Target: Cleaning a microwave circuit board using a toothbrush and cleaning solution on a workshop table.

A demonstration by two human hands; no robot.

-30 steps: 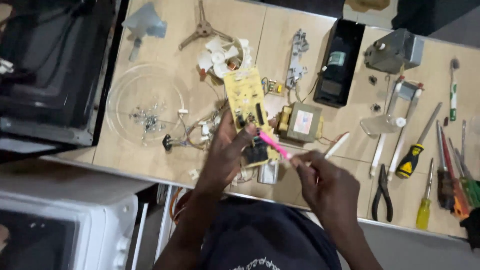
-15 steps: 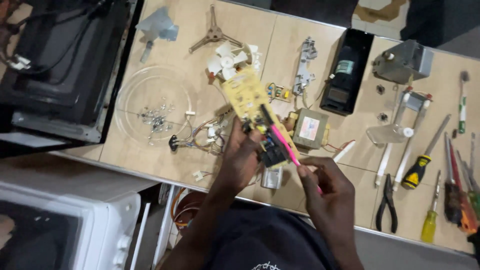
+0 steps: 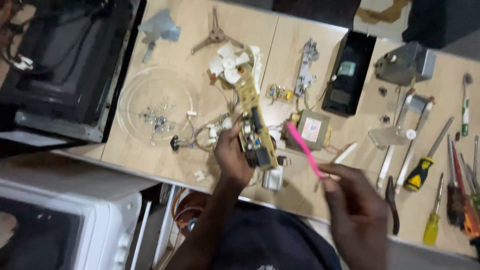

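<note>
I've got a clear round glass plate point(image 3: 131, 100) holding little silver screws point(image 3: 155, 119), a white plastic fan point(image 3: 229, 62), a boxy grey transformer point(image 3: 309, 129) and yellow-handled screwdrivers point(image 3: 431, 226) spread over my wooden bench point(image 3: 280, 40).

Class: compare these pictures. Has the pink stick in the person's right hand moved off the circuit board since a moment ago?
Yes. The pink stick lay across the circuit board; now the right hand holds it clear, rightward, over the transformer.

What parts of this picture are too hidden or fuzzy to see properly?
All in the head view:
- Right hand: motion-blurred, so its grip on the pink stick is unclear.
- Circuit board: turned nearly edge-on in the left hand; its parts are too small to tell.
- Pliers: partly behind the right hand.
- Screwdrivers: cut off by the right edge.
</note>
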